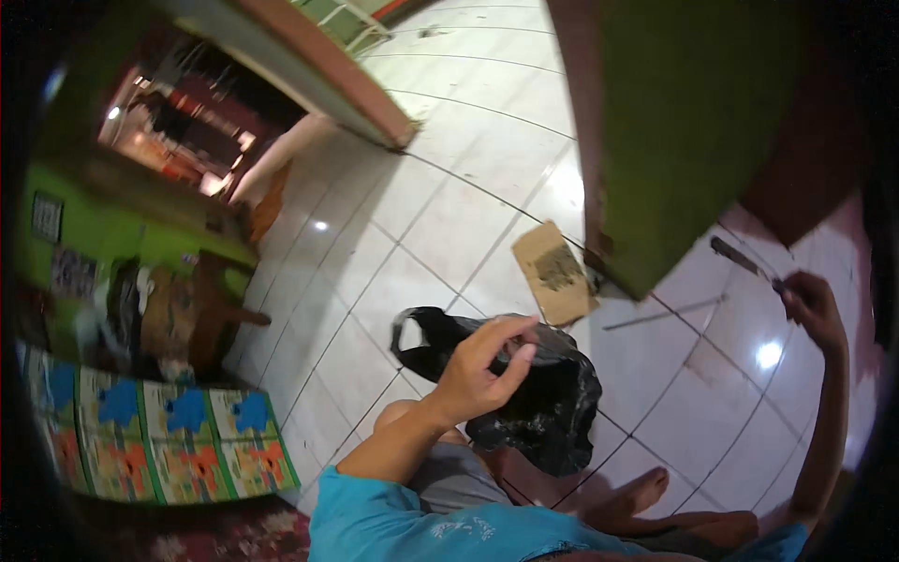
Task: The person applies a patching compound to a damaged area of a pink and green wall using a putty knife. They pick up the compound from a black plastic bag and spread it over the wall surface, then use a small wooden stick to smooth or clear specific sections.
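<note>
A crumpled black plastic bag lies in front of me beside my bent legs, with a loop handle sticking out on its left. My left hand is over its upper part, the fingers curled and the thumb near the index finger, gripping the thin plastic. What the bag contains cannot be seen. Off to the right, my raised right hand is closed around one end of a knife-like tool. Its dark, long part points away to the upper left, and a small shiny piece shows near my fingers.
A flattened piece of brown cardboard lies beyond the bag, against a green wall corner. A thin grey strip is on the tiled floor. At left are strips of green printed sachets and a brown wooden stool.
</note>
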